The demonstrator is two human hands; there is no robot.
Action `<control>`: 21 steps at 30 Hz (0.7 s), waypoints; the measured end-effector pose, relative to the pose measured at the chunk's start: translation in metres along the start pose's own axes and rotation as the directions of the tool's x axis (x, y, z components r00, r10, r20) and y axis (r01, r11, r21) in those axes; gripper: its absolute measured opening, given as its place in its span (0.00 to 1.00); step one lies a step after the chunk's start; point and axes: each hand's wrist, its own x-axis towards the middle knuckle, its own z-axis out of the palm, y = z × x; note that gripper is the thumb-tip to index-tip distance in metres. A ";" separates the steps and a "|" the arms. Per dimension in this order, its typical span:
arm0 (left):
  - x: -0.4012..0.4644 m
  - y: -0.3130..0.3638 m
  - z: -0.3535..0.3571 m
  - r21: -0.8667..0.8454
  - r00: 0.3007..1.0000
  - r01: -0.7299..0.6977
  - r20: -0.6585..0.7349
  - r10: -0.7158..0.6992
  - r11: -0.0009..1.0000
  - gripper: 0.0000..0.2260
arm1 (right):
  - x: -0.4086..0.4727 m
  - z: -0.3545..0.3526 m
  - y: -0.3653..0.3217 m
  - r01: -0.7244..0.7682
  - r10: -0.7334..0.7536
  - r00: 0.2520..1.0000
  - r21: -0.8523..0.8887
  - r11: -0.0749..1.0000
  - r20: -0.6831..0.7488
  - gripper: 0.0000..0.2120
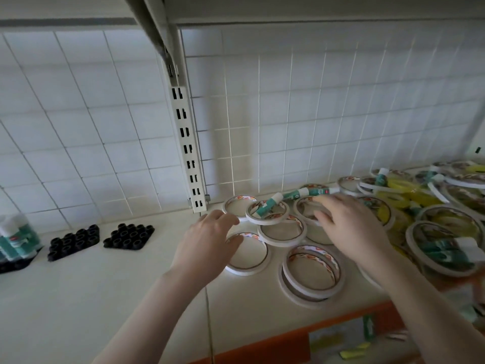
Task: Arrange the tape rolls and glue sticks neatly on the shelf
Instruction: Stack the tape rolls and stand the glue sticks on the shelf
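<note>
Cream shelf (pixel 78 298) carries my work: white tape rolls (pixel 311 270) lie flat and scattered at centre, a mixed heap (pixel 433 206) running off right. I judge both hands are spreading rolls into rows. Left hand (pixel 210 245) rests loosely open on one roll (pixel 248 254); right hand (pixel 351 227) hovers, blurred, fingers relaxed, hiding rolls beneath. Glue sticks (pixel 294 194) lie across rolls behind.
</note>
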 end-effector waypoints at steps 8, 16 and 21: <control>0.016 0.006 0.006 0.002 0.990 0.129 -0.060 -0.129 0.992 0.14 | 0.084 0.038 0.002 0.203 -0.224 0.928 0.099 0.974 0.298 0.16; 0.012 0.000 0.010 0.008 0.966 0.248 -0.072 -0.247 0.969 0.14 | 0.101 0.069 0.000 0.314 -0.356 0.854 0.171 0.934 0.378 0.14; 0.012 -0.003 0.010 0.019 0.962 0.264 -0.074 -0.262 0.964 0.14 | 0.102 0.063 -0.001 0.312 -0.381 0.863 0.243 0.919 0.332 0.10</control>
